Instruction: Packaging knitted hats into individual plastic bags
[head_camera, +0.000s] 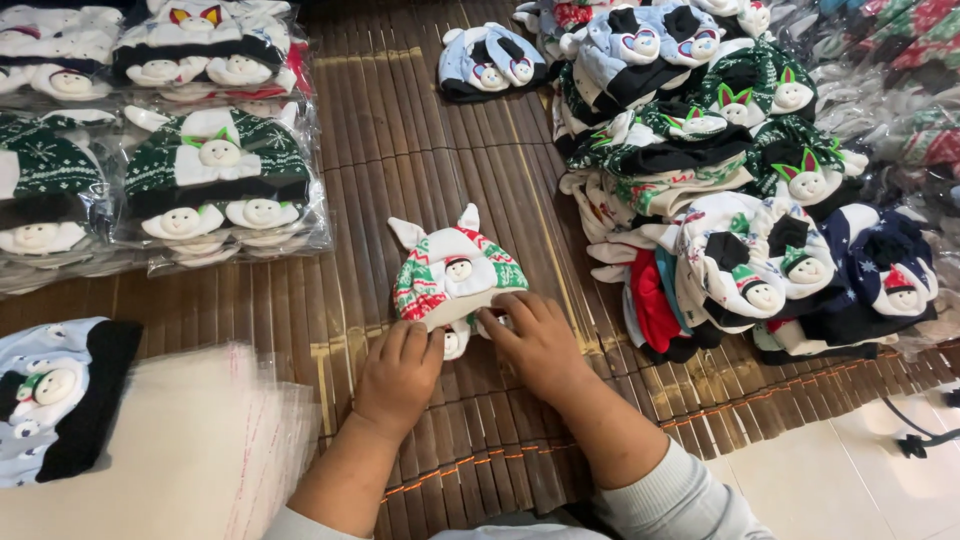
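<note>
So there's a small white knit hat (455, 275) with red and green patterns lying flat in the middle of a brown bamboo mat (420, 150). Both hands press on its bottom edge, left hand (398, 378) and right hand (537, 343) side by side, fingers flat, not gripping. Stack of clear plastic bags (190, 440) at lower left, bagged hats (215, 180) in shiny clear packs at upper left, loose pile of hats (740, 170) on the right.
</note>
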